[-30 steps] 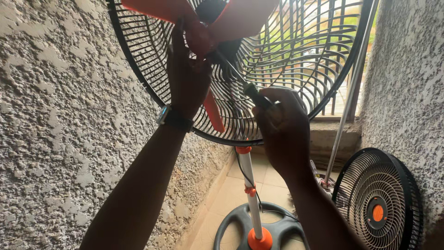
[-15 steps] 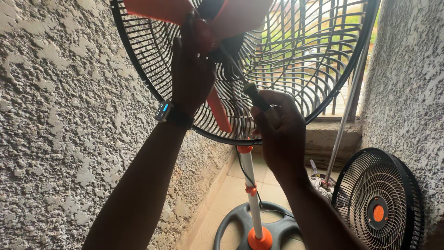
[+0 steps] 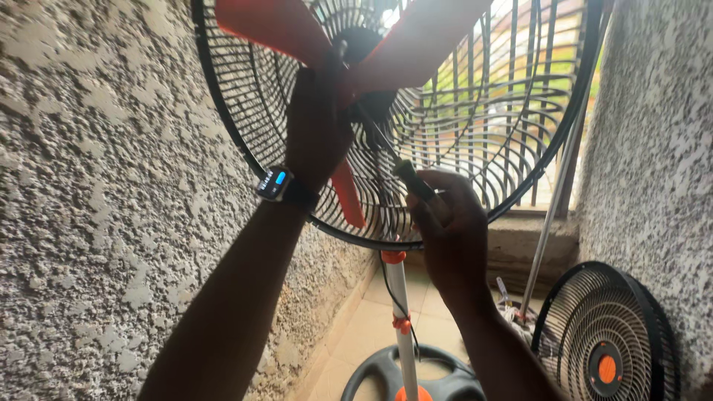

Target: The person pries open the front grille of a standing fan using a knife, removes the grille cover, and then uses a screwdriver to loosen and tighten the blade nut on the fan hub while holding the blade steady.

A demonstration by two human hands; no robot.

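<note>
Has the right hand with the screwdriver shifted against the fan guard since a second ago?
No. The right hand stays at the guard's lower rim, screwdriver angled to the hub; only the camera moved.

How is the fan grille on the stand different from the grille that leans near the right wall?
The grille on the stand is high up, with orange blades in front of it; the loose grille stands low by the wall, with no blades. The mounted grille looks larger in the picture. The loose grille has an orange centre disc; the mounted one shows a black hub. Both are round, black wire grilles.
</note>
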